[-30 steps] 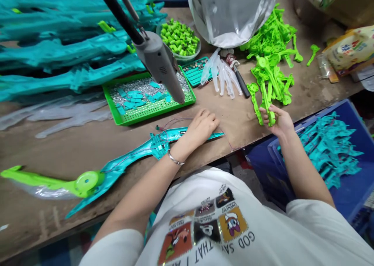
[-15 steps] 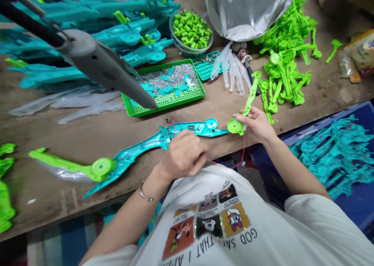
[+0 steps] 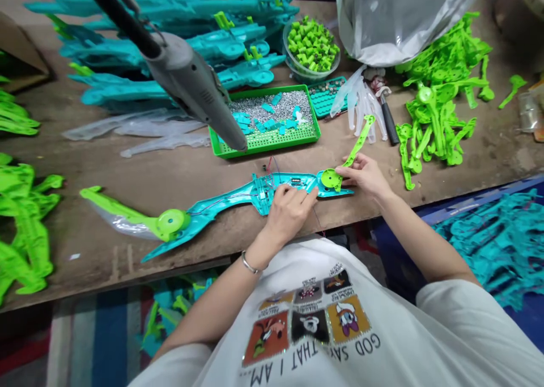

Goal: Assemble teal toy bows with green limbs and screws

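Note:
A teal plastic bow-shaped toy body (image 3: 229, 197) lies along the bench front, thin wires running in it. At its left end sits a lime-green arm (image 3: 172, 222) with a round hub and a clear plastic piece. My right hand (image 3: 363, 174) pinches another lime-green arm (image 3: 331, 178), its hub over the body's right end and its strip pointing up and away. My left hand (image 3: 291, 208) rests curled at the body's near edge, fingertips bent in; what they grip is hidden. A thin wire (image 3: 318, 222) hangs beside it over the bench edge.
Beyond the body stand a green tray (image 3: 266, 147) of screws and a bowl (image 3: 312, 69) of green pieces. A grey power screwdriver (image 3: 199, 92) hangs at left centre. Green arms (image 3: 442, 115) pile up at right; a blue bin (image 3: 459, 205) of teal parts stands below.
My right hand has brought a lime-green arm from the right pile to the body's right end. My left hand lifted off the body, drew back, then returned to its near edge. The view shifted left.

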Tool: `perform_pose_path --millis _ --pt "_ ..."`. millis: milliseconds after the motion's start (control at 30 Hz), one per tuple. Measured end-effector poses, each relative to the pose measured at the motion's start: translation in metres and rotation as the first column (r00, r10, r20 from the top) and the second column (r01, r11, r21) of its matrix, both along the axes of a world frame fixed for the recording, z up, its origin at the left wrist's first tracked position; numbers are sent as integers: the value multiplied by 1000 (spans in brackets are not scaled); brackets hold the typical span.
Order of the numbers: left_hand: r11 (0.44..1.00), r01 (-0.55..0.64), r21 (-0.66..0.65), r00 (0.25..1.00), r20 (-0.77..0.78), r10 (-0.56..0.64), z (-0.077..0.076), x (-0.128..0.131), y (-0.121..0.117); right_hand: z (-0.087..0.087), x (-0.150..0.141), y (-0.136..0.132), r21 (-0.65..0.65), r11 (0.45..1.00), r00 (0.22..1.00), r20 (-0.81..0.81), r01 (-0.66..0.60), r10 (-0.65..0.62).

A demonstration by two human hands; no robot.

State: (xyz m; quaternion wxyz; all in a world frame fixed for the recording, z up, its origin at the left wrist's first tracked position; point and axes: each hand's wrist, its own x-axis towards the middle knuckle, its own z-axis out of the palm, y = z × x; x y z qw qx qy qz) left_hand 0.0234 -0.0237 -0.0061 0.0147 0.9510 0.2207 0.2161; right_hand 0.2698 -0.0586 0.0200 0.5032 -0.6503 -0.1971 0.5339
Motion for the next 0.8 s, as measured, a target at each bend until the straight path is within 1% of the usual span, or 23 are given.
perform_pose_path --millis 133,300,400,500,567,633,667,733,767,800 --pt "999 -29 -23 999 -18 29 -5 4 0 -4 -3 7 -15 1000 1000 -16 0 0" --pt "999 -39 -38 999 -3 39 -3 7 0 -11 -8 10 -3 1000 1000 -11 5 -5" --pt "999 -35 -20 999 5 35 -2 5 0 -11 -10 8 -26 1000 1000 21 -17 18" --pt "1000 -21 13 1000 6 21 0 0 -2 -9 -10 1 -78 994 991 110 -74 82" --pt "999 -13 42 1000 -1 13 2 -4 -4 -9 -9 -5 -143 978 959 220 -149 178" --pt "999 -8 50 1000 -10 8 5 -7 -6 -9 -7 -11 -212 949 880 368 -234 300" --pt "999 -7 40 1000 -16 8 6 -9 -7 -8 -6 -14 -245 930 816 452 -274 360" --pt "1000 -1 -16 999 -35 0 11 -11 -7 -4 -5 -18 -301 893 651 611 -334 450" --pt "998 6 -55 999 -41 -8 14 -12 -7 -1 -4 -20 -318 883 571 676 -344 466" --pt "996 12 -93 999 -42 -16 17 -12 -6 4 -5 -21 -317 883 512 725 -345 460"
